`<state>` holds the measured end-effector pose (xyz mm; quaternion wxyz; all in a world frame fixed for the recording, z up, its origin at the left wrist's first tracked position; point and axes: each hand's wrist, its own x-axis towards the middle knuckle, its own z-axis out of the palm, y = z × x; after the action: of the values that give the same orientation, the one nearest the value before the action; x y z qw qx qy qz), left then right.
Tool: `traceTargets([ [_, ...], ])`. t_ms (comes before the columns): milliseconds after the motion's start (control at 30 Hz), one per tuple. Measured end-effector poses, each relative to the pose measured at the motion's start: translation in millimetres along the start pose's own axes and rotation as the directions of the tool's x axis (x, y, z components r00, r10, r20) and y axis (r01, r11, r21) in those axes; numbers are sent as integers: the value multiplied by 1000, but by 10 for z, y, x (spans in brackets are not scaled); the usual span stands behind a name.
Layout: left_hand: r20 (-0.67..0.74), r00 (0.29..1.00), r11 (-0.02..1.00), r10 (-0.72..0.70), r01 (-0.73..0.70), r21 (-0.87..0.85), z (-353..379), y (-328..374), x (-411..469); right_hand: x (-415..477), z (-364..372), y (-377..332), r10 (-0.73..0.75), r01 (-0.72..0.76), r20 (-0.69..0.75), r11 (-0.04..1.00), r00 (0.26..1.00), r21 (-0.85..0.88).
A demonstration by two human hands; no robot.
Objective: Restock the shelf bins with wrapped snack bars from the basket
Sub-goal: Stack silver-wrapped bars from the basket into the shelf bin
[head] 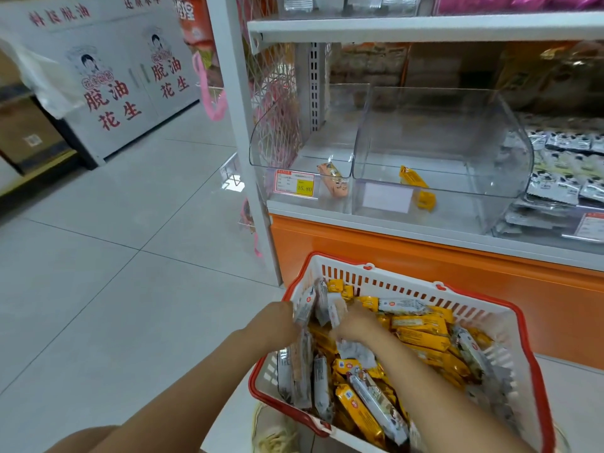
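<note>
In the basket [490,308], pale wrapped bars [305,307] are being gathered into the curled fingers of the left hand [281,318] — those of the right hand [354,325] being buried, their pose untellable — likely as one bunch for the near-empty bins [441,132] above.

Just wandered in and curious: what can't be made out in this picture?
Head view:
Left hand fingers: hidden behind the white bars it holds.
Right hand fingers: buried among loose bars.
Price tag small print: too small.
Basket near corner: cut off by the bottom edge.

Basket [536,338] heaped with bars [418,325] — bins [441,132] near-empty.
</note>
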<state>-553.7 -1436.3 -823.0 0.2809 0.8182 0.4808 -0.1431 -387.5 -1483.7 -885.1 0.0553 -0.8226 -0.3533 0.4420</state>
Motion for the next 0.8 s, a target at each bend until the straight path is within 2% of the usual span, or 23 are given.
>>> traceTargets([
  [33, -41, 999, 998, 16, -18, -62, -15, 46, -5, -103, -96, 45, -42, 33, 41, 978, 998, 205],
  [67, -38, 999, 985, 8, -14, -170, -37, 100, -13, -221, -192, 91, -117, 79, 65, 905, 991, 418],
  [133, 70, 998, 889, 2, 31, -457, -72, 246, -53, -504, -371, 210, -296, 133, 79, 631, 952, 764],
  [200, 247, 967, 715, 67, 126, -687, -54, 411, -117, -786, -514, 335, -462, 157, 30, 362, 887, 919],
  [233, 287, 949, 634, 129, 143, -760, -34, 495, -151, -919, -576, 388, -528, 169, -1, 270, 849, 948],
  [300, 291, 929, 461, 228, 160, -873, 13, 647, -185, -1048, -657, 487, -588, 165, -39, 162, 808, 973],
  [367, 251, 929, 334, 273, 154, -930, 18, 794, -228, -1081, -715, 562, -585, 175, -68, 129, 808, 976],
  [400, 227, 932, 301, 284, 138, -944, 13, 837, -239, -1104, -745, 579, -585, 183, -81, 118, 807, 976],
  [533, 133, 936, 255, 326, 49, -966, -77, 929, -309, -1230, -882, 598, -643, 230, -121, 89, 756, 969],
  [700, 78, 939, 288, 335, -23, -957, -114, 969, -348, -1321, -950, 605, -615, 355, -156, 216, 773, 910],
  [800, 29, 954, 355, 297, -82, -931, -155, 990, -349, -1366, -1007, 615, -534, 454, -238, 320, 812, 832],
])
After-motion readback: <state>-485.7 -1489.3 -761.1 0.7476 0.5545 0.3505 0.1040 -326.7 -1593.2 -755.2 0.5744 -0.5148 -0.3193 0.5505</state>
